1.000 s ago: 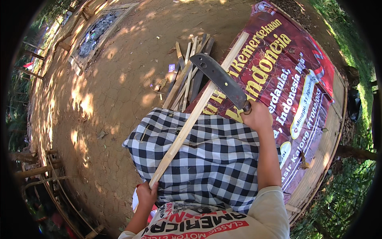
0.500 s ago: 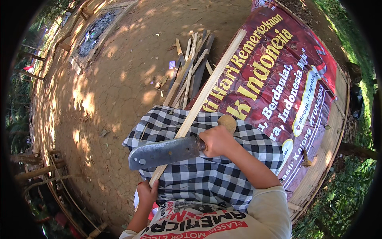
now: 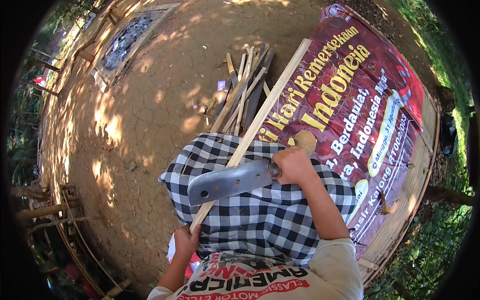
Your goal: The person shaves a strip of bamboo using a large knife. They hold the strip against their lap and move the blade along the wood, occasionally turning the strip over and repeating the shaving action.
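My left hand (image 3: pixel 187 240) is closed around the near end of a long pale bamboo strip (image 3: pixel 265 112), which slants away to the upper right. In my right hand (image 3: pixel 294 165) is the handle of a machete (image 3: pixel 232 182) with a broad dark blade and a few holes. The blade lies across the strip and hides a stretch of it. A round brown knob (image 3: pixel 305 141), which looks like the handle's end, shows beyond my right fist. Beneath strip and blade, a black-and-white checked cloth (image 3: pixel 265 227) covers my lap.
Several bamboo strips (image 3: pixel 243 92) lie piled on the dirt ground (image 3: pixel 150 165) ahead. A dark red printed banner (image 3: pixel 370 62) covers part of a bamboo platform (image 3: pixel 385 232) on the right. An ash pit (image 3: pixel 127 41) is at the far left, and a bamboo railing (image 3: pixel 75 220) stands at the left edge.
My right hand and the machete have moved right and slightly away from me along the strip. The left hand keeps its hold on the near end.
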### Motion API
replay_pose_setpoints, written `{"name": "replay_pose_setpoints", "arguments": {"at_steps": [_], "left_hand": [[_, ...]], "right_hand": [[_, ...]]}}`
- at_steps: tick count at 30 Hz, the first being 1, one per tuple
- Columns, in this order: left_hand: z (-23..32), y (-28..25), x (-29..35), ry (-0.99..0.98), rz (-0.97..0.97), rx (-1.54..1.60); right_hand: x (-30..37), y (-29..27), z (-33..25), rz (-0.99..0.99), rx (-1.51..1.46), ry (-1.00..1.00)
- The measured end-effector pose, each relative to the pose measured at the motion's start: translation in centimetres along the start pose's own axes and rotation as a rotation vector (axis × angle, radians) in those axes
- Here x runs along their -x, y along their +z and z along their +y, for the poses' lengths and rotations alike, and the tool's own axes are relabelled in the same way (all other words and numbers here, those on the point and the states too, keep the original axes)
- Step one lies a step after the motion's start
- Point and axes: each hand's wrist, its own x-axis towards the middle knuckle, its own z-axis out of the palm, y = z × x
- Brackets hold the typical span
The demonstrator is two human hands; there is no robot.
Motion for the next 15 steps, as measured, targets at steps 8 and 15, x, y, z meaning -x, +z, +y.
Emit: {"name": "replay_pose_setpoints", "arguments": {"at_steps": [8, 15], "left_hand": [[-1.2, 0.7, -0.7, 0.053, 0.007, -0.004], [-1.9, 1.2, -0.4, 0.032, 0.01, 0.018]], "right_hand": [[1.7, -6.3, 7.4, 0.259, -0.079, 0.85], [0.5, -3.2, 1.1, 0.102, -0.018, 0.539]]}}
